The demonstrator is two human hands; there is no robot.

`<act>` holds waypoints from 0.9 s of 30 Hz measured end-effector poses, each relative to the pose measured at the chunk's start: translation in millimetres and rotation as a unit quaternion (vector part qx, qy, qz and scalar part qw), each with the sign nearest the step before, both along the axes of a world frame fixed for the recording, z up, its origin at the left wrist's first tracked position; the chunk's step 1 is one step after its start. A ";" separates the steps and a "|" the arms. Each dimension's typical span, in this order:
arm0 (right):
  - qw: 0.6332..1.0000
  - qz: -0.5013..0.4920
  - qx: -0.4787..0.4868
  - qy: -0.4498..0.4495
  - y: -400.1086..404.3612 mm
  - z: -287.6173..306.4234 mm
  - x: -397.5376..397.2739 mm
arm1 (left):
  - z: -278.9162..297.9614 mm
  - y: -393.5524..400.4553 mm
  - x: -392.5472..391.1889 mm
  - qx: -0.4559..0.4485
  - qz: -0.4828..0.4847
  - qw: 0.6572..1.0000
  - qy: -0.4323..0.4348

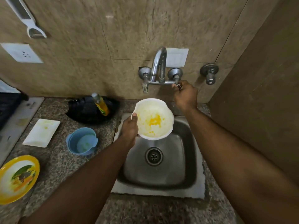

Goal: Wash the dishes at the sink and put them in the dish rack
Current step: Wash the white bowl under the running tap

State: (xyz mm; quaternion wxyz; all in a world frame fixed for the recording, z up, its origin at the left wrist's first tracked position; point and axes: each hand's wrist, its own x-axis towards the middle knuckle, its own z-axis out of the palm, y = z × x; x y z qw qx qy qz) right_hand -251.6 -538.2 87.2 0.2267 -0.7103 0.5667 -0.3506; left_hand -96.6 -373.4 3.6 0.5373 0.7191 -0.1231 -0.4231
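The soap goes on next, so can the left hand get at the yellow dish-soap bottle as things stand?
Probably not yet: the left hand grips the stained white bowl over the sink. The soap bottle stands unblocked on the counter to its left.

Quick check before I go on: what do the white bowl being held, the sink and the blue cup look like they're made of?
White bowl: probably matte plastic or melamine; thin moulded rim with a handle tab, yellow-stained.
Sink: stainless steel, brushed; grey metallic sheen and soft reflections.
Blue cup: likely plastic; uniform pastel colour, dull surface.
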 end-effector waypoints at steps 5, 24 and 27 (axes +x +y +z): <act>1.000 -0.016 -0.005 -0.010 -4.3 -9.8 -1.2 | 0.1 -5.1 4.8 -0.008 -0.013 1.000 -0.002; 0.991 -0.090 0.016 -0.100 24.6 -12.6 5.2 | -17.3 -12.5 29.0 -0.035 -0.001 0.998 -0.043; 0.995 -0.090 0.005 -0.039 10.7 -7.6 4.3 | -8.2 -16.4 20.8 -0.057 0.019 0.998 -0.019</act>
